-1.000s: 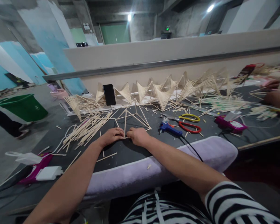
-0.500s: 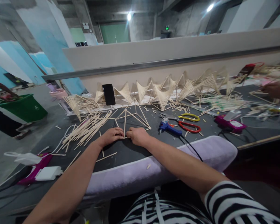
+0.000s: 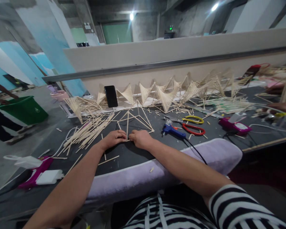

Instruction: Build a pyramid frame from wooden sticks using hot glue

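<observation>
A frame of thin wooden sticks (image 3: 138, 120) stands on the dark table in front of me. My left hand (image 3: 114, 139) is closed at its near left corner, fingertips against the foot of an upright stick. Just to the right, my right hand (image 3: 141, 139) pinches the same near corner from the other side. The hands are a small gap apart, with the upright between them. Loose sticks (image 3: 89, 130) lie piled left of the frame. A blue glue gun (image 3: 173, 131) rests to the right, beside red-handled scissors (image 3: 193, 129).
A phone (image 3: 111, 96) leans at the back near a row of stick models (image 3: 165, 97). Power strips sit left (image 3: 37, 173) and right (image 3: 235, 126). A purple cushion (image 3: 138, 181) lines the front edge. Another person's hand (image 3: 282, 106) is at far right.
My hands and the stick frame hold almost the same place. At far right, the other person's hand has moved lower, and a stick model now shows there. The person at far left has shifted slightly.
</observation>
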Motion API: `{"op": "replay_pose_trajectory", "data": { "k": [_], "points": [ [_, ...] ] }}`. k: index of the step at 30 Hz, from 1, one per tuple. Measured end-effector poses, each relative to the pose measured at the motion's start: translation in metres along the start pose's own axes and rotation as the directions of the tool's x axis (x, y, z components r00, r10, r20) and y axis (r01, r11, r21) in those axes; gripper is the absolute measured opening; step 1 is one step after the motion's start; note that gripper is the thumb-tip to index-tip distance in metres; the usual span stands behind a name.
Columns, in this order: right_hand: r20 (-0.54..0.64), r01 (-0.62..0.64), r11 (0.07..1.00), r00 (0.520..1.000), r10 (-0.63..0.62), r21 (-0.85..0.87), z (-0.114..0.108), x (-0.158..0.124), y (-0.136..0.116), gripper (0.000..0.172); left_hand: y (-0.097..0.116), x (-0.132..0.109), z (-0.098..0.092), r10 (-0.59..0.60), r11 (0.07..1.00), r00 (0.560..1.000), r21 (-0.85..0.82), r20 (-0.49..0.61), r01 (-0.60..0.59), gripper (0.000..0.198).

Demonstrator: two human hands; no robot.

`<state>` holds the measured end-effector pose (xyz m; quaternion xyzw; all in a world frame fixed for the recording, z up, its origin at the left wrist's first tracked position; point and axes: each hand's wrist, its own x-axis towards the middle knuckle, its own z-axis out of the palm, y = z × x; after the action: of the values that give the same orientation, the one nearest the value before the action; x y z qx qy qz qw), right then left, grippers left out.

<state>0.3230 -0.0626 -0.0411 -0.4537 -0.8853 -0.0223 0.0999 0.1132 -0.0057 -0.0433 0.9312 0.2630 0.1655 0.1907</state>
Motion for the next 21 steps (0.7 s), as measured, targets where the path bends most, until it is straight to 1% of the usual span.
{"op": "replay_pose_trajectory", "data": {
  "k": [7, 15, 21],
  "points": [
    [-0.013, 0.001, 1.000, 1.000, -0.001, -0.004, 0.0010, 0.0002, -0.0006, 0.023, 0.0019, 0.0000, -0.0006, -0.022, 1.000, 1.000, -0.005, 0.012, 0.022, 0.014],
    [0.024, -0.017, 1.000, 1.000, 0.017, 0.011, -0.0011, 0.0002, -0.0013, 0.024, 0.0030, 0.0002, -0.0013, -0.023, 1.000, 1.000, -0.004, 0.014, 0.023, 0.014],
    [-0.005, 0.001, 1.000, 1.000, 0.000, 0.009, -0.0005, 0.0001, -0.0002, 0.023, 0.0045, 0.0009, -0.0025, -0.021, 1.000, 1.000, -0.005, 0.015, 0.021, 0.015]
  ]
}}
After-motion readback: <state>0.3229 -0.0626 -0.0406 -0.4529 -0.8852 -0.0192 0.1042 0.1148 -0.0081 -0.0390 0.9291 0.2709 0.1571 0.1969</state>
